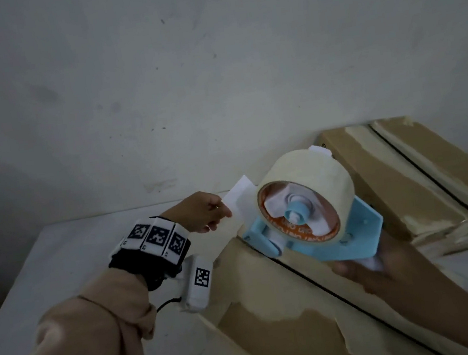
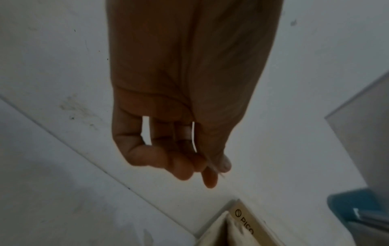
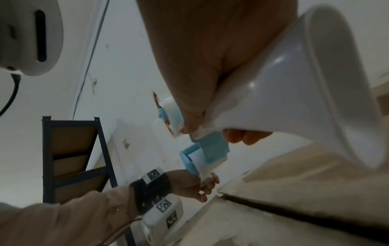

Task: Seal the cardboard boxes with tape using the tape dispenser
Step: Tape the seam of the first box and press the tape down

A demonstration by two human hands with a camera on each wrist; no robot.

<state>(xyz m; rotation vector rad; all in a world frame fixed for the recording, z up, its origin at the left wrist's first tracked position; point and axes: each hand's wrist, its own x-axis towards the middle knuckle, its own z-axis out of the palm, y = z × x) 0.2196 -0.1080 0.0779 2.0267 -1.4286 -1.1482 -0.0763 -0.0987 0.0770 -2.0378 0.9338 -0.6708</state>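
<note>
A blue tape dispenser (image 1: 364, 225) with a cream tape roll (image 1: 309, 173) sits at the far end of the near cardboard box (image 1: 290, 319), over its dark centre seam. My right hand (image 1: 366, 267) grips the dispenser's white handle (image 3: 294, 91). My left hand (image 1: 222, 211) pinches the loose tape end (image 1: 238, 194) pulled out just left of the dispenser, beyond the box's far edge. In the left wrist view my thumb and fingers (image 2: 208, 168) close on the thin tape strip (image 2: 194, 138). The box top bears torn patches of old tape.
A second cardboard box (image 1: 405, 178) with worn tape lies behind and to the right. Both rest on a white table (image 1: 59, 260) against a white wall. A dark metal shelf (image 3: 71, 158) stands off to the left in the right wrist view.
</note>
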